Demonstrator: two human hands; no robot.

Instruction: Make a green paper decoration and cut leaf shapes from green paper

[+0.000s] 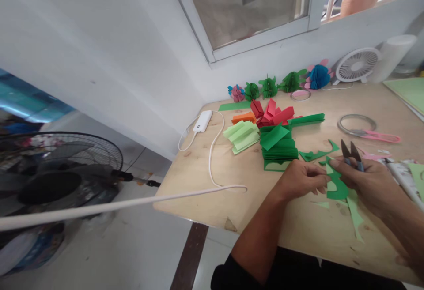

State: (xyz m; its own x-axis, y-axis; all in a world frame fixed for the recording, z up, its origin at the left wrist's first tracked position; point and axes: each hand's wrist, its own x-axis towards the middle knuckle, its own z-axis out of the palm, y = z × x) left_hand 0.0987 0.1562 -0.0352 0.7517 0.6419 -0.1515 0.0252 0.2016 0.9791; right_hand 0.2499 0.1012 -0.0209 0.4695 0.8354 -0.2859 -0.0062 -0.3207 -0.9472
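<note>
My left hand (300, 179) pinches a cut piece of green paper (338, 183) at its left edge, above the plywood table (212, 184). My right hand (366, 182) grips small black-bladed thread snips (351, 153), with the blades pointing up and apart, just above the paper. Strips of green offcuts (354, 215) lie under my hands. Left of my left hand stands a stack of folded green paper (280, 153). Behind it lie folded red paper (271, 113) and folded light green paper (241, 136).
Several paper honeycomb balls (268, 87) line the wall edge. Pink-handled scissors (380, 136) lie beside a metal ring (356, 124). A white power bank (202, 121) trails a cable. A small white fan (357, 65) stands back right, and a black standing fan (59, 171) stands off the table's left.
</note>
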